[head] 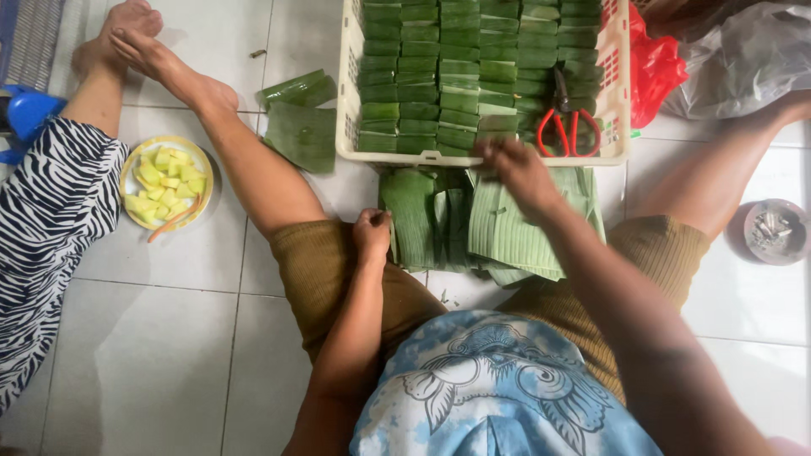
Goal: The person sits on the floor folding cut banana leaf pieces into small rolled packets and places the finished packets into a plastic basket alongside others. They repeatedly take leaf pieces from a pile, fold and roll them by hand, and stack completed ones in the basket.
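right hand (517, 169) seemingly pinching a leaf parcel (497, 127) at crate (348, 101) edge; left hand (372, 232) fisted on leaves (414, 219)

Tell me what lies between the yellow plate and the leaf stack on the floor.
In the head view, the person's left leg crosses between the plate of cut fruit and the leaf stack; bare tile shows on either side of it.
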